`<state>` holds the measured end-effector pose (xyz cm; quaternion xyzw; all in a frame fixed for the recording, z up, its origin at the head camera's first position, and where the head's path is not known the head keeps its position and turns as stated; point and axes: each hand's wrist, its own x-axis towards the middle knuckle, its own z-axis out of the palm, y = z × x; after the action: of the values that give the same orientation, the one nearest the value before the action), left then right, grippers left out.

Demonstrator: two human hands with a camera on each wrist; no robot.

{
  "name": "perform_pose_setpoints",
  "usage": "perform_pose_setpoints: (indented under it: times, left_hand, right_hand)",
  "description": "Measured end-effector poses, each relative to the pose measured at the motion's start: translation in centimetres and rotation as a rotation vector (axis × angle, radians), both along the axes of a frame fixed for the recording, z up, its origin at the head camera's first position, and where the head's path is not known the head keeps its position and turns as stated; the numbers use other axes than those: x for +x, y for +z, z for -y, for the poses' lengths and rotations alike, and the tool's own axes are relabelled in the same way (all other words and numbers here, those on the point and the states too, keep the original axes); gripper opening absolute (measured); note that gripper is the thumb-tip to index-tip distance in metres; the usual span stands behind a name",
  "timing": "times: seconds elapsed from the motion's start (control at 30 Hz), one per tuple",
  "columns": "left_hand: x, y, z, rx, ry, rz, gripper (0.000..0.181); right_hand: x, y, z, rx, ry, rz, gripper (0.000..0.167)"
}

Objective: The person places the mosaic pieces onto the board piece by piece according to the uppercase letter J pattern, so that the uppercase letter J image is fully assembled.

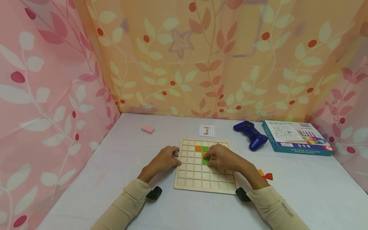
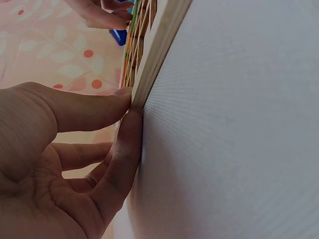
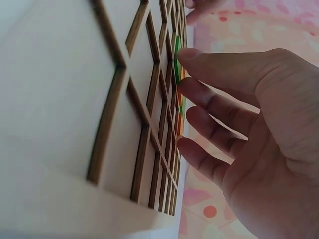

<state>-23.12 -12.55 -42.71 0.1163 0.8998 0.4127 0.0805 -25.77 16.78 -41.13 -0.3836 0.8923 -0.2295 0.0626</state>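
A wooden grid board (image 1: 189,174) lies on the white table. My left hand (image 1: 164,158) pinches its left edge between thumb (image 2: 94,110) and a finger. Over the board's upper middle, my right hand (image 1: 223,156) touches the coloured square tiles with its fingertips. Its thumb (image 3: 214,67) meets a green tile (image 1: 205,161), and a finger is at the orange tile (image 1: 204,154) above it. Another orange tile (image 1: 198,148) and a green tile (image 1: 205,149) sit in a higher row. The right hand hides part of that row.
Beyond the board lies a small card (image 1: 211,131) printed with a coloured J shape. A pink block (image 1: 148,129) is at back left. A blue game controller (image 1: 250,134) and a flat box (image 1: 299,137) stand back right. Loose red and orange pieces (image 1: 268,176) lie by the right forearm.
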Motion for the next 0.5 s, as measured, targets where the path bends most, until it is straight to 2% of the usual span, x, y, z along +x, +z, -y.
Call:
perform_pose_setpoints:
  times: [0.13, 0.3, 0.5]
  left_hand:
    - [0.0, 0.0, -0.1, 0.000, 0.003, 0.003, 0.059]
    - [0.0, 0.1, -0.1, 0.002, 0.004, 0.003, 0.059]
    - [0.0, 0.1, 0.0, -0.003, 0.000, -0.003, 0.060]
  right_hand:
    - [0.4, 0.3, -0.8, -0.013, -0.021, 0.021, 0.024]
    - [1.2, 0.7, -2.5, -0.035, -0.105, 0.082, 0.023]
    - [2.1, 1.1, -5.2, -0.035, -0.189, 0.091, 0.027]
